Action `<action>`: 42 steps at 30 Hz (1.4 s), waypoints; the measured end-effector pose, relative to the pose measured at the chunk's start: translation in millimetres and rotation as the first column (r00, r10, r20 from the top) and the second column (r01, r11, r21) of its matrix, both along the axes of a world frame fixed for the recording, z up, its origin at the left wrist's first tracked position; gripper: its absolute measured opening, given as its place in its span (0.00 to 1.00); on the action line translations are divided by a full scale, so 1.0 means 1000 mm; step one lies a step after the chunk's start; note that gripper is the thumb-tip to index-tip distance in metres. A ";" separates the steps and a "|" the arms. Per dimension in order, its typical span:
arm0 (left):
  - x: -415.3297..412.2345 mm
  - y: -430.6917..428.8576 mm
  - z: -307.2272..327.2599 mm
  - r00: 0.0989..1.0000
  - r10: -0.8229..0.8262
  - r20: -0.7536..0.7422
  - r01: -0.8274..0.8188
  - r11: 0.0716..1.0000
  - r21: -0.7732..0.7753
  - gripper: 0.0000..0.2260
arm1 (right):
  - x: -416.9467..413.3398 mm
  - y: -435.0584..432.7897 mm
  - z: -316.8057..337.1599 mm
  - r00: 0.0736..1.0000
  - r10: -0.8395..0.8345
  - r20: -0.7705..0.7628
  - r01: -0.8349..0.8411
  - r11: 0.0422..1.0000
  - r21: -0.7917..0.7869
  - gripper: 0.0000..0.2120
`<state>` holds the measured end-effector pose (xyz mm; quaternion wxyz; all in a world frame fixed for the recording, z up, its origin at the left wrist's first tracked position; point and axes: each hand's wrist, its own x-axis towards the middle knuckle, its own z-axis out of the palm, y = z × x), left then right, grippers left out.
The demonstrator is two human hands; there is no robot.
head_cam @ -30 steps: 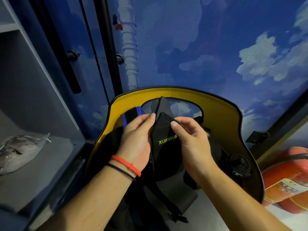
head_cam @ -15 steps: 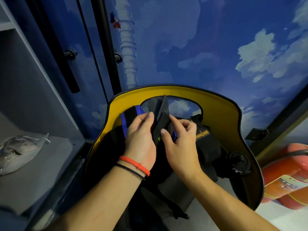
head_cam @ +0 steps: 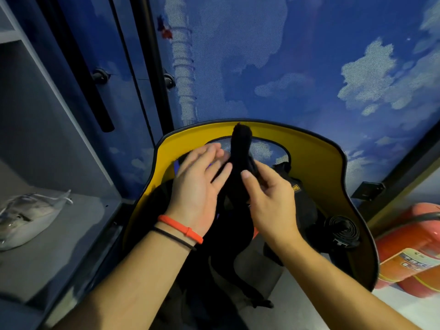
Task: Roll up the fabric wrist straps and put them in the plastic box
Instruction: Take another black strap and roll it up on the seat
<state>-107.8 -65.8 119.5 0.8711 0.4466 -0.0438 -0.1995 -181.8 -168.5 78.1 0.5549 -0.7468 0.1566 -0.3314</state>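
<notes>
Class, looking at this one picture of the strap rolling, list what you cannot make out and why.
Head view: floor of the box, hidden by arms and dark straps.
Fingertips of the left hand, motion-blurred; contact with the strap unclear.
Strap's lower end, lost in shadow.
The fire extinguisher, cut off by the right edge.

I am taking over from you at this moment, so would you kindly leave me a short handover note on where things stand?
Left hand: open, fingers straight, beside the black wrist strap; it is blurred, so contact is unclear.
Right hand: grips that strap, which stands upright over the yellow plastic box.
In the box: one rolled strap at the right, and other dark fabric pieces that look unrolled.
Done: at least one strap is rolled and boxed.
Left: roll the held strap, put it in, then probably do the unrolled ones.
</notes>
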 end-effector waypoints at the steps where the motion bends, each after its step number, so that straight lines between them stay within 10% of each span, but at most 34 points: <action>1: 0.003 0.003 0.000 0.993 0.030 0.116 -0.044 0.992 0.119 0.06 | 0.001 -0.003 0.002 1.000 0.019 0.004 -0.019 0.998 0.052 0.11; 4: 0.007 0.011 -0.002 0.906 -0.094 0.412 -0.133 0.862 0.490 0.09 | -0.002 -0.010 0.013 0.996 0.082 0.045 -0.091 0.966 0.242 0.09; 9: -0.006 0.011 -0.011 0.830 -0.419 0.369 0.052 0.717 0.696 0.17 | -0.003 -0.018 0.019 0.997 0.068 0.030 -0.074 0.945 0.320 0.14; 14: -0.009 0.003 -0.019 0.845 -0.376 0.382 0.063 0.778 0.625 0.11 | -0.003 -0.018 0.021 0.999 0.042 0.009 -0.043 0.951 0.307 0.17; 18: 0.003 -0.002 -0.022 0.915 -0.226 0.334 0.011 0.842 0.540 0.30 | -0.007 -0.013 0.017 0.986 0.137 -0.096 -0.122 0.982 0.145 0.25; 22: 0.013 -0.002 -0.023 0.963 -0.092 0.255 -0.024 0.907 0.420 0.13 | -0.011 -0.007 0.004 0.954 0.204 -0.222 -0.206 0.979 0.013 0.31; 34: -0.008 -0.025 -0.031 0.978 -0.148 0.148 0.065 0.886 0.460 0.07 | -0.014 -0.022 0.002 0.939 0.152 -0.308 -0.112 0.983 0.143 0.21; 38: 0.025 -0.029 -0.048 0.990 -0.030 0.136 -0.041 0.869 0.493 0.45 | -0.026 -0.014 -0.014 0.874 0.221 -0.432 -0.191 0.975 0.112 0.15; 42: 0.046 -0.034 -0.068 0.996 0.018 0.087 -0.060 0.854 0.516 0.43 | -0.036 -0.011 -0.031 0.852 0.223 -0.473 -0.190 0.975 0.118 0.16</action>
